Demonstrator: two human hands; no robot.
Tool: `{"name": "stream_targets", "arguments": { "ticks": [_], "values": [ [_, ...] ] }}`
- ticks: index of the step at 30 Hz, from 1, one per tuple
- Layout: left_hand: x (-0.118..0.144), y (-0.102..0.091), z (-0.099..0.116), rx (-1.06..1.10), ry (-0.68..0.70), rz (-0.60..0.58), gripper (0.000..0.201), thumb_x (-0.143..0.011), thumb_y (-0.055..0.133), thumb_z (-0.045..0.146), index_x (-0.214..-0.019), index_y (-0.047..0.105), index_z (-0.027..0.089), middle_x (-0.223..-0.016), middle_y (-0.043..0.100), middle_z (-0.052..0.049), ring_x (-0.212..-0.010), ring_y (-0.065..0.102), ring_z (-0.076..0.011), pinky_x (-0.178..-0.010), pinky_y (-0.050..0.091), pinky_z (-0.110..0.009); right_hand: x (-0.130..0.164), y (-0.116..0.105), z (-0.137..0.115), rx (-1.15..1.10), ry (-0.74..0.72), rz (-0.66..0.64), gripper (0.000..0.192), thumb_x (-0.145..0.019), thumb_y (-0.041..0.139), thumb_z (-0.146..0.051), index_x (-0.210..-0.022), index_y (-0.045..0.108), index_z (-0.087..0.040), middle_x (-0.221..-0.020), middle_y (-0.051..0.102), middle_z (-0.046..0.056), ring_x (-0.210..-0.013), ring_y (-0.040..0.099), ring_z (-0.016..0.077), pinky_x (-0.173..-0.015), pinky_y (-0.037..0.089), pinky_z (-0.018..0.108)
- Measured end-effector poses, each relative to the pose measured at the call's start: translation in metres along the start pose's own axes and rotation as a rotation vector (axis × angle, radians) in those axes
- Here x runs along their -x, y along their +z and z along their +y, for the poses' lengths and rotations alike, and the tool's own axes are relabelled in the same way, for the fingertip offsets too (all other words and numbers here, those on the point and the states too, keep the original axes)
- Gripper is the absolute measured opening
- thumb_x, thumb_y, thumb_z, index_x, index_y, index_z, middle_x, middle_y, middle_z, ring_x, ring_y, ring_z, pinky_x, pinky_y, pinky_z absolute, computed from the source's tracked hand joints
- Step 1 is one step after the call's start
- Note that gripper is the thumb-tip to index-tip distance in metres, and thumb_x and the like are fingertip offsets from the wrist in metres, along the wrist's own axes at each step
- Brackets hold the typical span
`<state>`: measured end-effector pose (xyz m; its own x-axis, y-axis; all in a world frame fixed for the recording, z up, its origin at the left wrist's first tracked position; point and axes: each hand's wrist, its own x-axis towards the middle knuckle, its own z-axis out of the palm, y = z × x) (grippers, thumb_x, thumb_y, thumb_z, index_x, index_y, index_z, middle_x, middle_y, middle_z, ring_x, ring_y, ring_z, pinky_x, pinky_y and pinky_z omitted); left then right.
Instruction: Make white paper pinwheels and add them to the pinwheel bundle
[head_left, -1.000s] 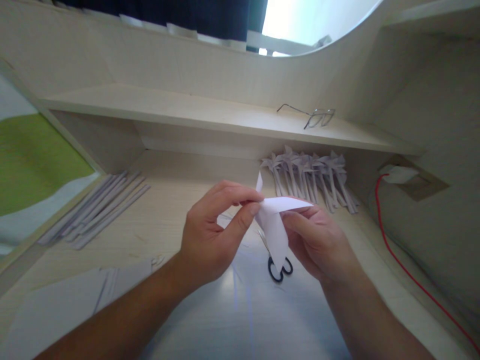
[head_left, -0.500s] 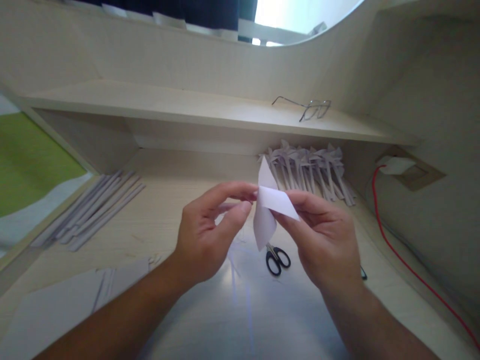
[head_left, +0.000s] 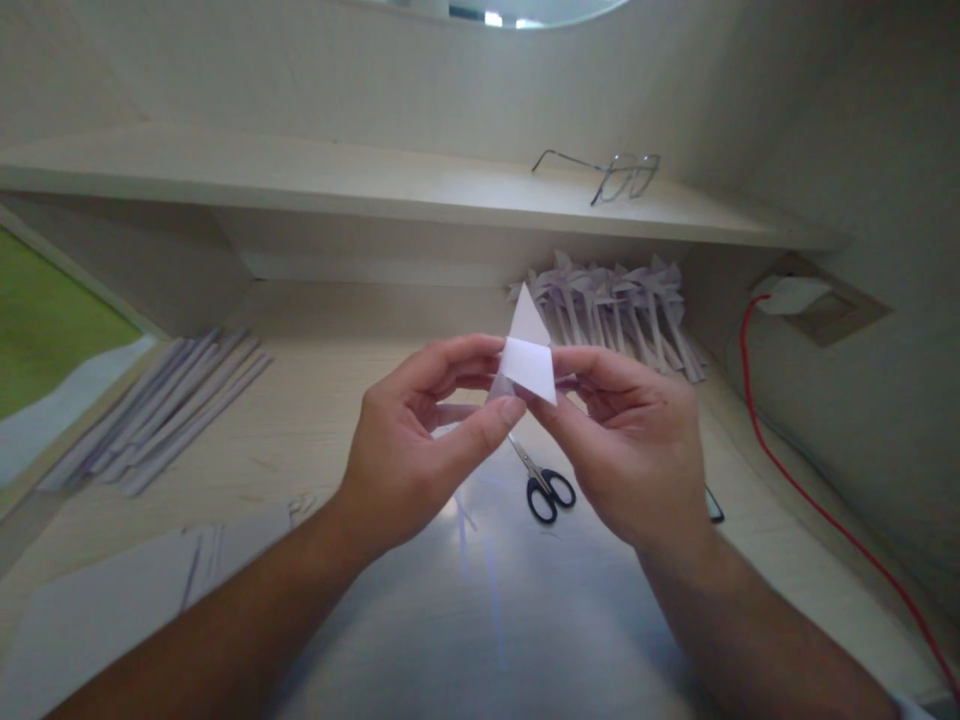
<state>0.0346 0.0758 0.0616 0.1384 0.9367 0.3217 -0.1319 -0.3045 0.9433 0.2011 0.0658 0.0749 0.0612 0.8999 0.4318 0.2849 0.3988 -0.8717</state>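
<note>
1. My left hand (head_left: 409, 455) and right hand (head_left: 637, 450) meet in front of me above the desk (head_left: 315, 420), both pinching one small folded white paper (head_left: 529, 360). Neither hand is loose or free.
2. The paper sits right between my fingertips, at the very spot where the two hands come together. My left thumb and forefinger clamp its lower left edge; my right thumb and forefinger hold its right side.
3. Its long axis runs up and away from my fingers: a pointed tip stands above them and a folded flap hangs just at the pinch. Both hands are about equally near, though the left thumb seems to lie closest to the fold. I cannot tell for sure, since the fingers hide the lower part.
4. Just below and beyond my fingers, a pair of black-handled scissors (head_left: 544, 485) lies on the desk, blades pointing back towards my hands. It is apart from both hands.
5. Far to the left of my left hand lies a bundle of rolled paper sticks (head_left: 161, 410).
6. Beyond my right fingers, against the back under the shelf (head_left: 337, 185), lies a row of finished paper pinwheels (head_left: 619, 310).
7. Farthest off, on the shelf above, rest glasses (head_left: 611, 172); a red cable (head_left: 795, 480) trails away to the right of my right hand.
</note>
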Motion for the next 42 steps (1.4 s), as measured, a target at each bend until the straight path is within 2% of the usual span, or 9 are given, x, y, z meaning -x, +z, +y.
{"name": "stream_targets", "arguments": {
  "ticks": [8, 12, 21, 29, 35, 42],
  "values": [
    [-0.0036, 0.0038, -0.003, 0.008, 0.005, 0.064, 0.029, -0.084, 0.081, 0.023, -0.113, 0.075, 0.021, -0.111, 0.08, -0.007, -0.101, 0.076, -0.0215, -0.079, 0.064, -0.028, 0.0006, 0.002, 0.0009, 0.076, -0.092, 0.023, 0.01, -0.092, 0.071, -0.017, -0.098, 0.076, -0.023, -0.094, 0.076, 0.001, -0.088, 0.069, 0.0187, -0.084, 0.054, 0.034],
    [-0.0042, 0.0017, -0.0062, 0.007, 0.01, 0.082, 0.03, -0.083, 0.083, 0.026, -0.112, 0.076, 0.021, -0.11, 0.08, -0.008, -0.102, 0.076, -0.0232, -0.081, 0.065, -0.031, -0.0017, 0.0009, 0.0007, 0.052, -0.057, -0.025, 0.007, -0.094, 0.07, -0.019, -0.098, 0.075, -0.023, -0.094, 0.076, 0.001, -0.088, 0.069, 0.0192, -0.084, 0.054, 0.035],
    [-0.0063, 0.0033, -0.0092, 0.053, -0.047, 0.097, 0.025, -0.086, 0.081, 0.03, -0.11, 0.079, 0.026, -0.104, 0.082, -0.004, -0.094, 0.077, -0.022, -0.083, 0.065, -0.035, -0.0012, -0.0021, -0.0014, 0.184, -0.134, -0.056, 0.009, -0.096, 0.067, -0.017, -0.098, 0.073, -0.023, -0.096, 0.076, 0.0, -0.092, 0.07, 0.0184, -0.087, 0.052, 0.034],
    [-0.0071, 0.0041, -0.0087, 0.117, -0.083, 0.086, 0.023, -0.087, 0.077, 0.026, -0.109, 0.079, 0.026, -0.11, 0.081, -0.006, -0.097, 0.077, -0.024, -0.083, 0.066, -0.037, 0.0005, -0.002, -0.0019, 0.276, -0.245, -0.058, 0.014, -0.097, 0.062, -0.012, -0.099, 0.07, -0.023, -0.096, 0.075, 0.001, -0.093, 0.068, 0.0198, -0.085, 0.052, 0.035],
    [-0.0058, 0.0038, -0.0086, 0.124, -0.077, 0.071, 0.027, -0.086, 0.071, 0.017, -0.109, 0.08, 0.028, -0.107, 0.082, -0.004, -0.096, 0.078, -0.0228, -0.086, 0.066, -0.037, 0.0005, -0.0018, -0.0009, 0.304, -0.278, -0.063, 0.015, -0.097, 0.06, -0.011, -0.099, 0.069, -0.023, -0.096, 0.073, 0.002, -0.094, 0.066, 0.0206, -0.085, 0.051, 0.037],
    [-0.0057, 0.0045, -0.007, 0.152, -0.105, 0.073, 0.024, -0.088, 0.073, 0.021, -0.109, 0.08, 0.029, -0.109, 0.082, -0.003, -0.1, 0.077, -0.0226, -0.085, 0.065, -0.035, -0.0005, -0.0022, -0.0004, 0.382, -0.348, -0.082, 0.017, -0.097, 0.057, -0.01, -0.1, 0.068, -0.022, -0.097, 0.073, 0.006, -0.095, 0.064, 0.0235, -0.088, 0.05, 0.042]
  ]
}}
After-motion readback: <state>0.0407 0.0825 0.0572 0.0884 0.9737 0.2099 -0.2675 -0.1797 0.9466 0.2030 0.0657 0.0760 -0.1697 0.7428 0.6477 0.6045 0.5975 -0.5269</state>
